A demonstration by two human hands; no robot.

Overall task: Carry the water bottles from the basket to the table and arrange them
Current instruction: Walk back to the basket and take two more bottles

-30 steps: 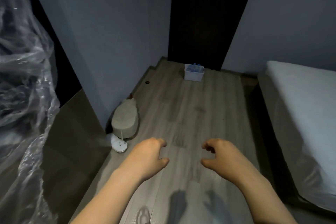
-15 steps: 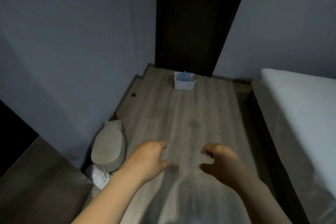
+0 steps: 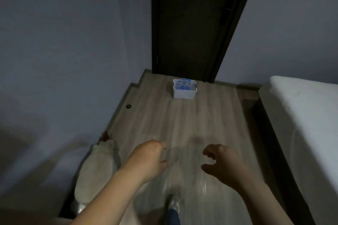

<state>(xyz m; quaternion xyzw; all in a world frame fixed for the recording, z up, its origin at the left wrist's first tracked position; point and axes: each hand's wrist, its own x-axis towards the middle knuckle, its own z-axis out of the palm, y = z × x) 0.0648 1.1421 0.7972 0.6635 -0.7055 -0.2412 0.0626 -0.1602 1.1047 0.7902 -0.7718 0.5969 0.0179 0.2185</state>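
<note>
the blue-capped clear plastic water bottles (image 3: 184,84) sit in the white slatted plastic basket (image 3: 184,94) at twelve o'clock, by the dark door (image 3: 192,38). no table shows; the carrying seems all ahead. left hand (image 3: 148,160) and right hand (image 3: 222,165), near six o'clock, hang loosely curled, empty.

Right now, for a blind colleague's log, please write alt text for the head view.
Empty left hand and right hand held out over a wood floor, facing a white basket of water bottles by a dark door; a bed at right.
</note>
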